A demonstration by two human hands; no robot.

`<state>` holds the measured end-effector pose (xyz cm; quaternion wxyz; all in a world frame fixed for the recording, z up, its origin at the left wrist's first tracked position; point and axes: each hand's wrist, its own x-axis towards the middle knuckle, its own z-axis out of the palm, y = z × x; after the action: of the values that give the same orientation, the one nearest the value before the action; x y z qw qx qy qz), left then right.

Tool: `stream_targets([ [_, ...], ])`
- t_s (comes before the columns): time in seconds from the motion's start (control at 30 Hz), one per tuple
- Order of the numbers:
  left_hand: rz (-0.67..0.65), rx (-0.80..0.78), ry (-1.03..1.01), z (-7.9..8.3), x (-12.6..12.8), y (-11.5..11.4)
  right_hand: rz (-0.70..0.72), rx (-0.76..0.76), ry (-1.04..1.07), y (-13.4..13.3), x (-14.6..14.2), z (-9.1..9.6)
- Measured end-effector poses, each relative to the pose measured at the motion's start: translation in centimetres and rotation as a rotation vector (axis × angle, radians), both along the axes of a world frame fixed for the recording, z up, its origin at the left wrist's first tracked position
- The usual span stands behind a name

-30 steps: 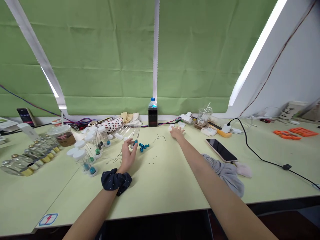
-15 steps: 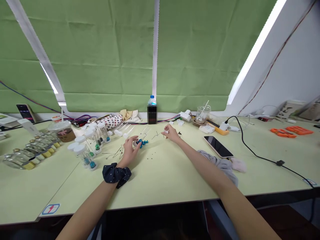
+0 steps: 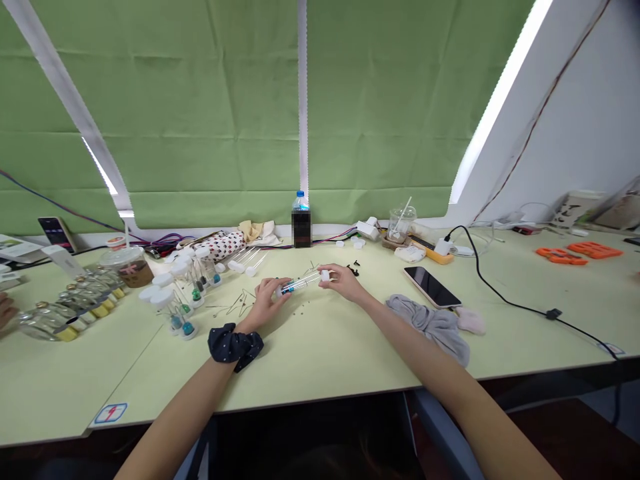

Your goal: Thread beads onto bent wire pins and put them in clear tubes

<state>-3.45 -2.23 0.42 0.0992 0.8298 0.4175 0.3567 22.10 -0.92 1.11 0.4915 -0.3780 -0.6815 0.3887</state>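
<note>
A clear tube (image 3: 304,281) with blue pieces inside lies slantwise between my two hands, just over the table. At its left, blue end, my left hand (image 3: 269,301) has its fingers closed round it. My right hand (image 3: 344,283) pinches the white cap (image 3: 325,275) at the other end. Whether the cap is seated on the tube or just meeting it, I cannot tell. Thin bent wires (image 3: 240,303) lie left of my left hand, and tiny dark bits (image 3: 302,305) are scattered below the tube. Small black pieces (image 3: 354,269) sit beyond my right hand.
Several white-capped tubes (image 3: 164,300) stand to the left, beside a row of glass bottles (image 3: 75,300) and a lidded cup (image 3: 134,268). A phone (image 3: 432,287), a grey cloth (image 3: 429,327) and a black cable (image 3: 500,290) lie right. Another person's hand (image 3: 6,310) shows at the left edge.
My hands have come together on the clear tube, which now spans between them over where the blue pieces lay. The view has shifted slightly, and another person's hand has appeared at far left.
</note>
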Motion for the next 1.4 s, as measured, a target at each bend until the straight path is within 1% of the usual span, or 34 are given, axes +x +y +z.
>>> stream_targets([
  [0.17,-0.027,0.006,0.025,-0.2,0.0,0.1,0.016,0.011,0.008,0.0,0.0,-0.5],
  [0.37,-0.041,0.039,0.057,-0.4,0.0,0.2,0.061,0.032,-0.018,-0.3,0.0,-0.4],
  [0.87,-0.060,0.053,0.096,-0.3,0.1,0.0,0.095,-0.076,-0.014,0.3,0.5,-1.2],
  [1.07,-0.068,0.034,0.092,0.0,0.3,-0.4,0.125,-0.080,-0.035,0.2,0.7,-1.4],
  [1.4,-0.082,-0.043,0.042,-0.1,0.4,-0.2,0.120,-0.082,0.039,-0.4,0.2,-1.0],
])
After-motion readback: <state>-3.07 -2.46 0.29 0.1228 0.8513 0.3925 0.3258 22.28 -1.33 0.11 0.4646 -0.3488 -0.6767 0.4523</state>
